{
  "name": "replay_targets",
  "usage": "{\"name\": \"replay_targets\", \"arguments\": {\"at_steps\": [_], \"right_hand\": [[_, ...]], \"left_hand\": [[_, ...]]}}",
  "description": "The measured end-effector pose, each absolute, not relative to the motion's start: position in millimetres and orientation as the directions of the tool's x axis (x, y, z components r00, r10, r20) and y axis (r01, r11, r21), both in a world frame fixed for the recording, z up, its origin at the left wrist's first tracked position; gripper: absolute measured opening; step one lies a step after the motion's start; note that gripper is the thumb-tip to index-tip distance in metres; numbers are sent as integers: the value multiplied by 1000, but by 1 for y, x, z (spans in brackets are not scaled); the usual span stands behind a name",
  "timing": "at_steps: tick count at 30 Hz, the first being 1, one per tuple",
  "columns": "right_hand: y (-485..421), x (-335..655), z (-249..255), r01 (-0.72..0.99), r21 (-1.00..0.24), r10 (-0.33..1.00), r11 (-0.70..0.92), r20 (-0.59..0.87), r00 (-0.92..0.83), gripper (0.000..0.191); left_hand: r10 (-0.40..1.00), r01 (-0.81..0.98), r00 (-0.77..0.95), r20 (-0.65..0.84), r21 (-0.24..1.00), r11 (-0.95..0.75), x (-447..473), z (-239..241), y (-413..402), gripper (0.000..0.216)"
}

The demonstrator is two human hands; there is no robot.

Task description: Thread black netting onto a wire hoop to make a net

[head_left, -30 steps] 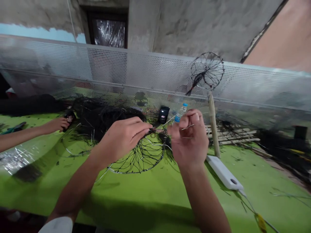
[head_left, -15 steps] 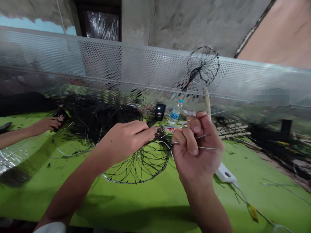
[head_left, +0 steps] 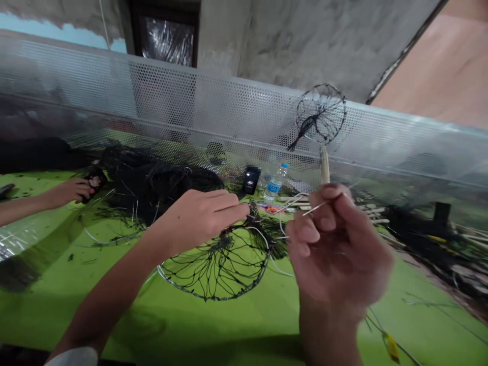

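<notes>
A round net of black cord on a wire hoop point(head_left: 224, 249) rests over the green tabletop. My left hand point(head_left: 202, 216) is closed in a pinch on the black netting at the hoop's far side; the exact bit between its fingertips is hidden. To the right, my right hand point(head_left: 339, 244) is raised with curled fingers, and its thumb and forefinger pinch a thin metal wire point(head_left: 314, 208). The hand is slightly blurred. White wire point(head_left: 280, 267) curves between the hoop and this hand.
Beyond my left hand lies a heap of black netting point(head_left: 148, 180). Another person's hand point(head_left: 70, 190) holds a dark phone point(head_left: 93, 184). A water bottle point(head_left: 275, 183) and a black box point(head_left: 251, 180) stand by the perforated metal screen point(head_left: 236, 112). A finished-looking small net hoop point(head_left: 322, 114) rises on a stick.
My right hand has moved right and closer to the camera, drawing away from the hoop with the wire. My left hand keeps its pinch at the netting.
</notes>
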State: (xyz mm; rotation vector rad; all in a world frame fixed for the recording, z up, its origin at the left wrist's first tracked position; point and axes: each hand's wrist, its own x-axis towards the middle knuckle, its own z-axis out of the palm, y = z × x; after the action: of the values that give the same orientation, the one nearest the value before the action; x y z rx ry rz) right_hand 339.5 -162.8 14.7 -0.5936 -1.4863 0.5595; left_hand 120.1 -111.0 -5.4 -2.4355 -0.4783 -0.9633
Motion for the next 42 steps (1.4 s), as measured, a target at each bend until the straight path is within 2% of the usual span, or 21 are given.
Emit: {"name": "replay_targets", "arguments": {"at_steps": [5, 6, 8, 10, 13, 15, 19, 26, 42], "right_hand": [[-119, 374, 17, -14, -494, 494, 869, 867, 70, 22], [-107, 378, 15, 41, -453, 450, 891, 891, 66, 21], [-86, 383, 9, 265, -379, 389, 887, 921, 16, 19], [-71, 382, 2, 441, -286, 360, 851, 928, -93, 14], [-61, 380, -6, 572, -2, 294, 820, 860, -418, 20], [-63, 377, -7, 581, 189, 234, 792, 785, -574, 27], [-76, 373, -4, 576, 365, 136, 731, 749, -648, 36], [-91, 368, 2, 577, 421, 95, 700, 746, -659, 38], [-95, 362, 0, 516, 333, 87, 789, 771, -630, 34]], "left_hand": [[131, 442, 710, 692, -293, -848, 116, -2, -116, 13], [127, 437, 711, 692, -294, -850, 116, -2, -117, 14], [127, 433, 711, 692, -288, -854, 115, 0, -121, 16], [138, 435, 707, 693, -272, -858, 114, 0, -123, 18], [167, 454, 679, 715, -229, -861, 112, 1, -126, 20], [183, 469, 657, 731, -207, -858, 111, 1, -127, 20], [189, 484, 639, 746, -199, -852, 108, 2, -128, 24], [221, 488, 646, 731, -173, -856, 105, 6, -131, 29], [193, 512, 619, 761, -205, -834, 102, 9, -134, 21]]}}
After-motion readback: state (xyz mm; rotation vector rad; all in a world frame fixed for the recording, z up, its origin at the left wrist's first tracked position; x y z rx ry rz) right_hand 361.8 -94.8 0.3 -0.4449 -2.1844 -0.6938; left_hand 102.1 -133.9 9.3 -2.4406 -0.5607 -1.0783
